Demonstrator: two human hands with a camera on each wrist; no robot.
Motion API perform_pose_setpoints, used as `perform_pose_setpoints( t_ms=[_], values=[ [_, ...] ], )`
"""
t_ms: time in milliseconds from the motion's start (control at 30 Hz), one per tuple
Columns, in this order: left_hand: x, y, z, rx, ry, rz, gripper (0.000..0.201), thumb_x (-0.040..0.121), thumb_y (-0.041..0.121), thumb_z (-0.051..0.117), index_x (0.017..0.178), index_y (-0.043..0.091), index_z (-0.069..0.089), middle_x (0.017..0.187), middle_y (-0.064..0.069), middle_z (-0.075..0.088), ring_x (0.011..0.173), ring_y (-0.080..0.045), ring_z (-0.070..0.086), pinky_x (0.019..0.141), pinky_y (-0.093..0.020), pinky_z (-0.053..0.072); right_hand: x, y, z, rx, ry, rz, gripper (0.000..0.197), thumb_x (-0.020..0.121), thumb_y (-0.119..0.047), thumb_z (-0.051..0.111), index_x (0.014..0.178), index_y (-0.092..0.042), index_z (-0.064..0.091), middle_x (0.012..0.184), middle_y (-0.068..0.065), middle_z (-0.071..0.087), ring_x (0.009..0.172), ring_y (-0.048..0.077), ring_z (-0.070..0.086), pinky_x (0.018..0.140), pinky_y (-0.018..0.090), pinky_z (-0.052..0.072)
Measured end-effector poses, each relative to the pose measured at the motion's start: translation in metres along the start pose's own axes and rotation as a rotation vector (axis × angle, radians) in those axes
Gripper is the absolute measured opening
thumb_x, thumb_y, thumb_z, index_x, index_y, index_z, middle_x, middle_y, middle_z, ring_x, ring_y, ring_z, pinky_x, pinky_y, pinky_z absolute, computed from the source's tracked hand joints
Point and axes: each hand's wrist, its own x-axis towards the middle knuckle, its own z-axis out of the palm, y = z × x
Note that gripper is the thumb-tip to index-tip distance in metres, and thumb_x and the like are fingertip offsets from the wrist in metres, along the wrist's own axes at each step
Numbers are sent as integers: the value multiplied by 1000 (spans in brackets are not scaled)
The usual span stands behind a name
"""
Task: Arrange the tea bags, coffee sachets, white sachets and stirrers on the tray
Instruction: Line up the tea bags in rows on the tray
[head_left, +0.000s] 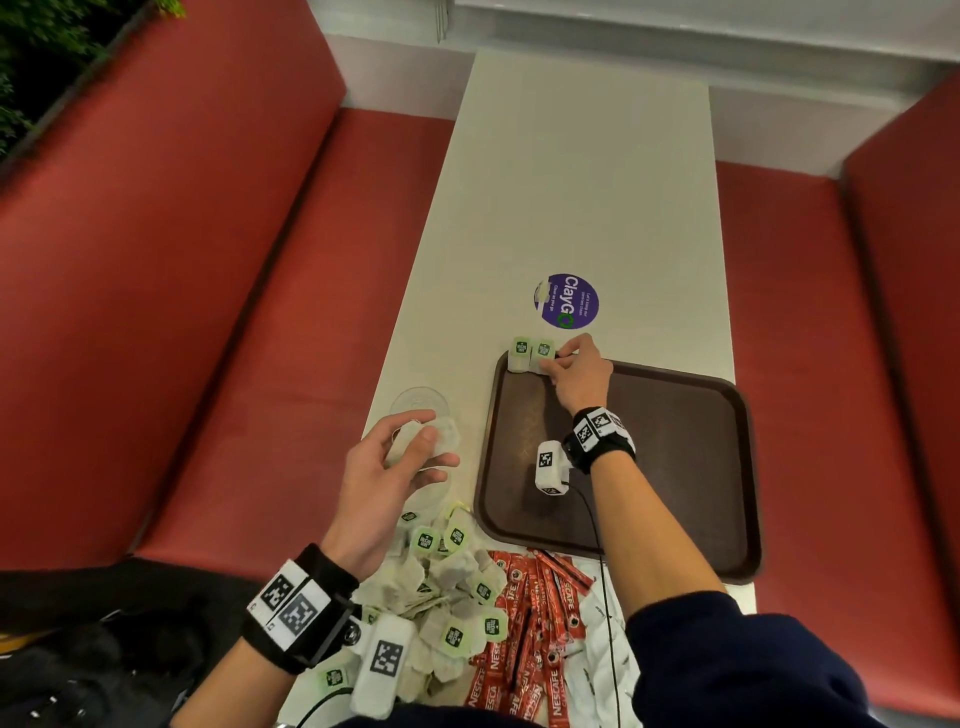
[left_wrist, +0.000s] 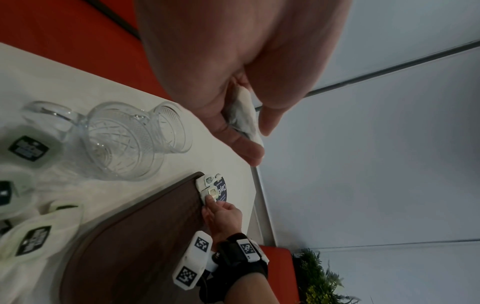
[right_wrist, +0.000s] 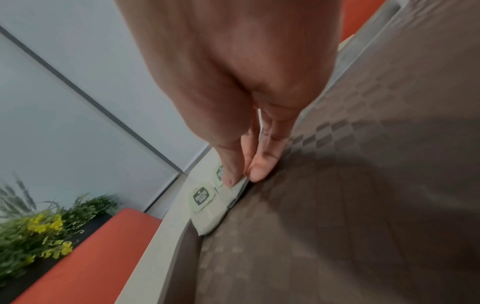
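Observation:
Two tea bags with green tags (head_left: 521, 355) (right_wrist: 202, 197) lean side by side against the far left corner of the brown tray (head_left: 675, 467) (right_wrist: 350, 205). My right hand (head_left: 555, 364) (right_wrist: 240, 178) pinches the right-hand one (head_left: 543, 357) (left_wrist: 211, 193) by its edge with thumb and forefinger. My left hand (head_left: 426, 441) (left_wrist: 249, 133) hovers left of the tray and grips a plain tea bag (head_left: 402, 441) (left_wrist: 244, 115) between thumb and fingers. A heap of tea bags (head_left: 441, 592) lies at the near table edge, with red coffee sachets (head_left: 524, 623) and white sachets (head_left: 613, 654) to its right.
Clear glass mugs (head_left: 421, 405) (left_wrist: 124, 139) lie on the table under my left hand. A purple round sticker (head_left: 566, 301) sits beyond the tray. Red bench seats (head_left: 234, 338) flank the narrow white table (head_left: 571, 182). A cable (head_left: 597, 545) runs across the tray's near edge.

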Motion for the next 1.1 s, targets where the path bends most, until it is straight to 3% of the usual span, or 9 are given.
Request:
perform_pose_setpoints(
  t_ms=[167, 367, 467, 533, 633, 700, 867, 967, 1100],
  values=[
    [0, 1, 1, -14, -6, -11, 24, 105, 16, 68, 128, 12, 73, 132, -12, 72, 102, -39, 79, 78, -30, 63, -12, -17, -7, -39, 3, -9, 25, 98, -18, 81, 113, -10, 64, 94, 7, 74, 88, 10, 49, 71, 25, 38],
    [1, 2, 2, -47, -38, -29, 24, 108, 11, 64, 130, 11, 72, 131, -14, 69, 107, -40, 78, 81, -30, 63, -27, -30, -8, -165, 50, -55, 33, 93, -31, 87, 112, -12, 66, 106, 10, 72, 99, 27, 66, 86, 44, 57],
    [1, 3, 3, -45, -66, -26, 27, 108, 3, 61, 132, 10, 70, 127, -15, 70, 108, -40, 78, 83, -29, 63, -50, -46, -18, -78, 47, -154, 24, 97, -30, 81, 114, -17, 69, 106, 5, 75, 94, 22, 74, 91, 48, 62],
    [2, 4, 5, -43, -78, -16, 29, 107, 0, 61, 133, 10, 68, 117, -19, 71, 106, -39, 78, 83, -28, 62, -83, -67, -33, 80, -79, -227, 12, 99, -24, 76, 110, -26, 73, 100, -3, 79, 90, 15, 76, 91, 47, 64],
    [1, 8, 11, -68, -124, -18, 31, 107, -4, 58, 135, 9, 60, 87, -15, 71, 92, -32, 78, 80, -27, 61, -142, -96, -60, 208, -474, -396, 33, 96, -5, 74, 117, -31, 76, 111, -4, 78, 99, 18, 77, 94, 39, 63],
    [0, 11, 15, -83, -177, -25, 30, 108, -4, 56, 136, 7, 55, 81, -14, 70, 80, -26, 71, 76, -27, 59, -170, -103, -72, 186, -651, -524, 39, 96, 0, 74, 123, -28, 76, 124, -3, 74, 108, 23, 74, 98, 42, 61],
    [-5, 16, 25, -51, -264, -40, 27, 112, 2, 51, 137, 9, 55, 67, -3, 54, 70, -27, 60, 68, -28, 53, -192, -93, -96, 284, -556, -578, 17, 98, -2, 79, 108, -15, 84, 126, 2, 72, 121, 27, 70, 100, 43, 61],
    [-8, 18, 32, 13, -324, -32, 23, 114, 9, 49, 135, 11, 57, 80, -11, 69, 70, -24, 63, 65, -27, 53, -197, -90, -110, 333, -531, -543, 12, 99, -6, 79, 109, -11, 81, 120, 3, 77, 114, 28, 75, 101, 45, 60],
    [-9, 14, 39, 62, -317, -39, 21, 113, 17, 51, 120, 7, 69, 97, -9, 76, 76, -28, 66, 66, -26, 54, -201, -94, -124, 321, -409, -470, 13, 102, -12, 77, 114, -16, 77, 106, 2, 80, 96, 21, 77, 89, 33, 62]
  ],
)
